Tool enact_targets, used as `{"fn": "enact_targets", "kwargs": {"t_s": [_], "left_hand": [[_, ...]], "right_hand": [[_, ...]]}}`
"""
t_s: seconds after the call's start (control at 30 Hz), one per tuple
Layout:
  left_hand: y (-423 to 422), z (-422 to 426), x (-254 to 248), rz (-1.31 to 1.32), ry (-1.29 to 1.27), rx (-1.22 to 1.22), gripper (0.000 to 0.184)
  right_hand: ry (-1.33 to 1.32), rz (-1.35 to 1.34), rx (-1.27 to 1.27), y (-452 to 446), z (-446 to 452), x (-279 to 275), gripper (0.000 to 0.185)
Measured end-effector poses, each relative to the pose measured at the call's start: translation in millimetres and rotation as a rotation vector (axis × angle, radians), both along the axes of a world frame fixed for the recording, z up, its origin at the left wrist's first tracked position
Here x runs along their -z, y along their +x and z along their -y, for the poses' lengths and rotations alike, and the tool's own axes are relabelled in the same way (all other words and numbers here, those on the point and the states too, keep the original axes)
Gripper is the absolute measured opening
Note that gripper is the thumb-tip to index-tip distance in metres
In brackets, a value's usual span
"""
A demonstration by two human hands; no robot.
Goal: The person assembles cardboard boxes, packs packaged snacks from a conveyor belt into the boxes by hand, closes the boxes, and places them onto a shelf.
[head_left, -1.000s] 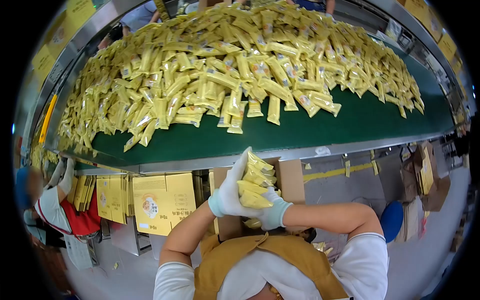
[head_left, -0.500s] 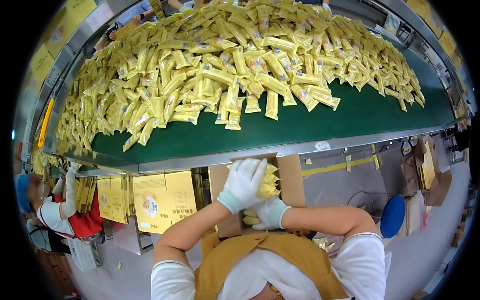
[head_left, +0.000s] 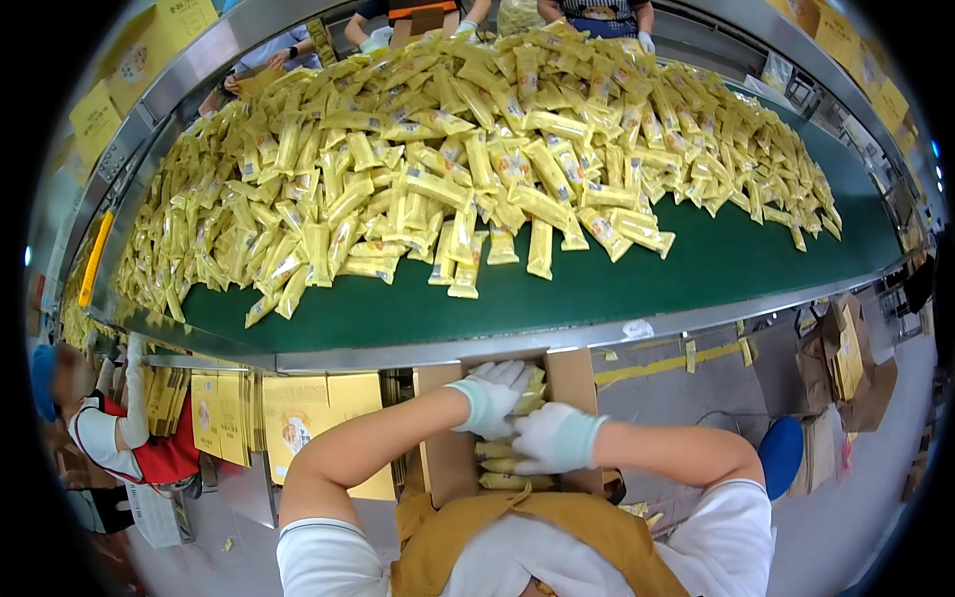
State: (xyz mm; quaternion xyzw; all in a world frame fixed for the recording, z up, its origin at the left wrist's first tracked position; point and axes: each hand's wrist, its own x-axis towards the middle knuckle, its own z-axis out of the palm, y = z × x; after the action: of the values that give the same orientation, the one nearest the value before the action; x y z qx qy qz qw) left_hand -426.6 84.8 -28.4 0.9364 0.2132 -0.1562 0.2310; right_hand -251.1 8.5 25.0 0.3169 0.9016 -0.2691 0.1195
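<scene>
The left hand (head_left: 492, 398) is reaching into the open carton (head_left: 573, 376), its fingers spreading slightly over the packed packets (head_left: 517, 482). The right hand (head_left: 559, 439) is entering from 4 o'clock, its fingers pointing toward 9 o'clock and lying against the packets; whether they are pinching one, the view is not showing clearly. The packets are lying in rows inside the carton, and one is showing at 1 o'clock, beside the left fingers. At 12 o'clock, beyond the carton, the green worktop (head_left: 716, 259) is carrying a heap of yellow packets (head_left: 428, 189). Printed flat cartons (head_left: 343, 398) are standing at 9 o'clock; a blue seat (head_left: 782, 458) is showing at 3 o'clock. A co-worker (head_left: 149, 438) is occupying the far 9 o'clock side.
</scene>
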Motion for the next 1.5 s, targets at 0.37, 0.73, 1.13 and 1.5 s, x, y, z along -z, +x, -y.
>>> {"fn": "enact_targets", "kwargs": {"t_s": [0.37,0.73,1.13,1.5], "left_hand": [[6.9,-154.1,-19.1,0.297,0.307,-0.969,0.102],[-12.8,-159.2,26.6,0.107,0.44,-0.637,0.094],[-8.6,-112.7,-10.3,0.079,0.36,-0.63,0.056],[-64.3,-90.7,-10.9,0.07,0.09,-0.734,0.051]], "right_hand": [[0.477,-0.318,0.955,84.4,-221.6,52.6,0.102],[0.537,-0.042,0.872,69.8,-234.2,102.8,0.09],[0.807,-0.308,0.887,98.1,-149.9,56.5,0.048],[0.337,-0.035,0.75,82.0,-159.1,55.0,0.046]]}}
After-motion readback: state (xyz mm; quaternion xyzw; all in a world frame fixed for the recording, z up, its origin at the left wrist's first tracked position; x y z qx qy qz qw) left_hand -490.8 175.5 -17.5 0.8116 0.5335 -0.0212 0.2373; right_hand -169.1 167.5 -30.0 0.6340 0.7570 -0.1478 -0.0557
